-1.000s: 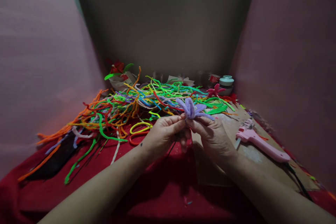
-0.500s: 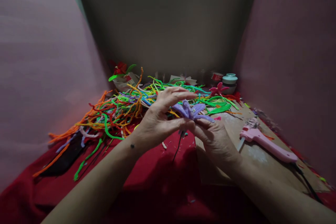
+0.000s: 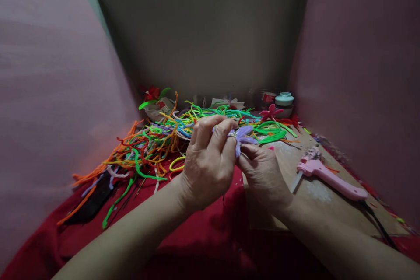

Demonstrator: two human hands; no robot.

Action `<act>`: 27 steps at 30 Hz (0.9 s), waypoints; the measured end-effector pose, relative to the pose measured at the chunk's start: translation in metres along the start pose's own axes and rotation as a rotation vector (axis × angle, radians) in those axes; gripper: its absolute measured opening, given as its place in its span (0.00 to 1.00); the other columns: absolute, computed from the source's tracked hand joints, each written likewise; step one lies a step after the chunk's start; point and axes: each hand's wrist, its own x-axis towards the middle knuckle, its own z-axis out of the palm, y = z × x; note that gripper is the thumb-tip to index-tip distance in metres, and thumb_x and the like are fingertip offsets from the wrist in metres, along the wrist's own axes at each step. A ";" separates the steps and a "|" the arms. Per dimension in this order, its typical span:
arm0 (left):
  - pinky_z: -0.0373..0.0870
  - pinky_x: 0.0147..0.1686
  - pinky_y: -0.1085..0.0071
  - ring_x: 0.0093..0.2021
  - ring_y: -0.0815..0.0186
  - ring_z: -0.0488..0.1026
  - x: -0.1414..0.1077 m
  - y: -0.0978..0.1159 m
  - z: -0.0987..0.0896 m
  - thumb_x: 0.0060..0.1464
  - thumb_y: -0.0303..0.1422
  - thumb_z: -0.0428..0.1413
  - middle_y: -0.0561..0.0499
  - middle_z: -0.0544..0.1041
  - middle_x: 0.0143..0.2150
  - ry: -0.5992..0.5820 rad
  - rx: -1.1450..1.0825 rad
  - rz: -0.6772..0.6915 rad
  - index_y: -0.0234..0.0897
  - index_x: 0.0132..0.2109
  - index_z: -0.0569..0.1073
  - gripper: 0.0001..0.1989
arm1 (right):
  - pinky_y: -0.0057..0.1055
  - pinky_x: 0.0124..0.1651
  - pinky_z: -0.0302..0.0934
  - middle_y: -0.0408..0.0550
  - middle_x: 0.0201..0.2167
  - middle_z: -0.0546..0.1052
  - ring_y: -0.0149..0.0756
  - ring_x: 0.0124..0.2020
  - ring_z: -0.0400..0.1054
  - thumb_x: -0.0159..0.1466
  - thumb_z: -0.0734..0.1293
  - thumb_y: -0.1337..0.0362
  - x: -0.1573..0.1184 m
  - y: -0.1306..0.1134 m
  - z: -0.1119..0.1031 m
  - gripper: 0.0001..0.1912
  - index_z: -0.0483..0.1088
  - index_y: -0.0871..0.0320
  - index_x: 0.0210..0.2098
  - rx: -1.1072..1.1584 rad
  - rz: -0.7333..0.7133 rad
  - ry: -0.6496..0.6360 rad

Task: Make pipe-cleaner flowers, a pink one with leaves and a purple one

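A purple pipe-cleaner flower (image 3: 244, 134) is held up between my two hands, over the red cloth. My left hand (image 3: 210, 157) is closed around its left side, the fingers curled over and covering some petals. From below and to the right, my right hand (image 3: 262, 170) pinches the flower near its base, thumb and finger together. A few petals point right, free of the fingers. The flower's stem is mostly hidden behind the left hand. Beyond the hands lies a tangled heap of coloured pipe cleaners (image 3: 157, 140).
On a brown board (image 3: 282, 210) at right lies a pink glue gun (image 3: 331, 178) with a black cord. A pink flower (image 3: 271, 113) and a jar with a pale blue lid (image 3: 284, 99) stand behind. Red cloth (image 3: 183, 236) covers the table. Walls rise on both sides.
My left hand has turned and closed over the flower's left petals, where before its fingers were spread above it. The flower has tilted to the right. The view has shifted slightly.
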 end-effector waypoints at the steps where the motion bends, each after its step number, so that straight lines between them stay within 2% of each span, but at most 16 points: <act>1: 0.64 0.52 0.55 0.52 0.55 0.64 -0.001 0.003 0.001 0.56 0.25 0.51 0.41 0.74 0.47 0.003 0.034 -0.013 0.33 0.36 0.72 0.05 | 0.33 0.42 0.61 0.44 0.28 0.78 0.35 0.33 0.67 0.56 0.68 0.64 0.001 -0.001 0.001 0.06 0.79 0.55 0.30 -0.020 -0.023 0.019; 6: 0.64 0.52 0.53 0.51 0.53 0.65 0.004 0.008 0.006 0.55 0.24 0.51 0.39 0.74 0.46 -0.005 0.105 -0.015 0.32 0.37 0.70 0.04 | 0.34 0.46 0.59 0.44 0.30 0.77 0.36 0.35 0.67 0.57 0.66 0.67 0.005 -0.004 -0.002 0.07 0.78 0.55 0.29 -0.025 -0.069 0.001; 8: 0.64 0.52 0.53 0.51 0.54 0.65 0.009 0.005 0.005 0.55 0.24 0.52 0.40 0.74 0.46 -0.031 0.042 -0.029 0.33 0.37 0.69 0.03 | 0.33 0.42 0.59 0.43 0.27 0.76 0.34 0.32 0.65 0.56 0.67 0.65 0.007 -0.005 -0.004 0.06 0.77 0.55 0.28 0.053 -0.032 -0.028; 10: 0.65 0.51 0.55 0.51 0.55 0.65 0.013 0.001 -0.001 0.54 0.29 0.56 0.42 0.72 0.47 -0.029 -0.076 -0.100 0.35 0.40 0.67 0.06 | 0.30 0.36 0.58 0.41 0.22 0.73 0.32 0.28 0.62 0.55 0.68 0.64 0.009 -0.008 -0.006 0.06 0.76 0.56 0.24 0.116 0.016 -0.016; 13: 0.65 0.50 0.59 0.48 0.59 0.67 0.014 -0.002 -0.010 0.50 0.34 0.60 0.43 0.70 0.47 0.077 -0.209 -0.356 0.37 0.45 0.65 0.17 | 0.29 0.32 0.55 0.39 0.20 0.70 0.29 0.24 0.58 0.52 0.70 0.63 0.011 -0.012 -0.009 0.05 0.75 0.56 0.23 0.165 0.082 0.060; 15: 0.68 0.45 0.62 0.42 0.62 0.69 0.009 0.001 -0.012 0.50 0.34 0.60 0.46 0.71 0.42 0.078 -0.296 -0.585 0.37 0.44 0.65 0.17 | 0.29 0.31 0.55 0.39 0.20 0.70 0.29 0.24 0.56 0.51 0.71 0.63 0.011 -0.013 -0.010 0.03 0.76 0.56 0.24 0.191 0.104 0.104; 16: 0.70 0.42 0.64 0.40 0.63 0.70 0.005 0.004 -0.010 0.51 0.34 0.59 0.47 0.71 0.40 0.009 -0.382 -0.687 0.37 0.44 0.64 0.15 | 0.28 0.30 0.54 0.39 0.20 0.70 0.28 0.24 0.56 0.50 0.72 0.63 0.011 -0.013 -0.011 0.03 0.76 0.56 0.23 0.202 0.106 0.116; 18: 0.71 0.40 0.65 0.39 0.63 0.73 -0.003 0.014 -0.001 0.52 0.33 0.57 0.45 0.73 0.40 -0.191 -0.569 -0.786 0.35 0.45 0.63 0.15 | 0.28 0.30 0.54 0.39 0.19 0.69 0.28 0.23 0.54 0.51 0.72 0.62 0.010 -0.012 -0.010 0.04 0.76 0.56 0.22 0.210 0.093 0.122; 20: 0.71 0.44 0.63 0.43 0.62 0.73 -0.011 0.024 0.011 0.54 0.28 0.54 0.41 0.73 0.45 -0.259 -0.591 -0.761 0.33 0.50 0.61 0.16 | 0.29 0.30 0.55 0.39 0.19 0.69 0.28 0.22 0.53 0.51 0.71 0.61 0.008 -0.010 -0.008 0.05 0.76 0.55 0.22 0.213 0.081 0.122; 22: 0.70 0.46 0.59 0.46 0.58 0.73 -0.018 0.031 0.024 0.55 0.27 0.51 0.37 0.72 0.48 -0.240 -0.443 -0.674 0.32 0.52 0.60 0.18 | 0.29 0.30 0.56 0.39 0.19 0.70 0.28 0.22 0.55 0.51 0.72 0.60 0.006 -0.007 -0.006 0.06 0.77 0.55 0.23 0.215 0.089 0.131; 25: 0.71 0.40 0.61 0.39 0.57 0.75 -0.026 0.033 0.037 0.59 0.27 0.45 0.39 0.74 0.41 -0.240 -0.253 -0.594 0.32 0.46 0.65 0.10 | 0.32 0.36 0.60 0.42 0.21 0.73 0.33 0.27 0.62 0.51 0.72 0.58 0.004 -0.005 -0.004 0.07 0.77 0.55 0.23 0.207 0.093 0.138; 27: 0.70 0.37 0.65 0.36 0.59 0.75 -0.030 0.029 0.041 0.59 0.27 0.43 0.41 0.75 0.36 -0.237 -0.190 -0.567 0.33 0.43 0.67 0.09 | 0.35 0.42 0.61 0.44 0.26 0.76 0.37 0.34 0.67 0.52 0.72 0.57 0.004 -0.003 -0.004 0.08 0.78 0.55 0.26 0.217 0.068 0.132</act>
